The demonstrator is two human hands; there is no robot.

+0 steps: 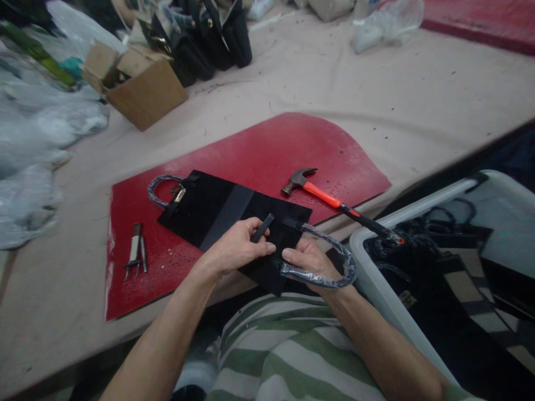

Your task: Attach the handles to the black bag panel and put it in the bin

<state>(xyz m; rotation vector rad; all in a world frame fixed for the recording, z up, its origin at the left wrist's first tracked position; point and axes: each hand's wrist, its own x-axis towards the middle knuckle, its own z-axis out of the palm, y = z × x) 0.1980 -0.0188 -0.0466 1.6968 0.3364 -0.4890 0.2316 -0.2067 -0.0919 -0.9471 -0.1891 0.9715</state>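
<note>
A flat black handbag panel [209, 206] lies across the red board, its near end jutting past the board's edge. Plastic-wrapped handles stand at both ends: the far handle [155, 190] beside a gold metal fitting [180, 194], the near handle [349, 262] over my right wrist. My left hand [240, 245] pinches a short black strap [263, 227] that sticks up from the panel. With the thumb on top and the fingers hidden beneath, my right hand [311, 259] grips the panel's near end. A claw hammer [326, 197] with an orange and black handle rests to the right.
Metal hand tools [136, 250] lie on the left of the red board [137, 301]. A white bin [393, 312] with black bag pieces stands at right. Farther back are a cardboard box [146, 92], several black bags [200, 44] and clear plastic wrapping [37, 133].
</note>
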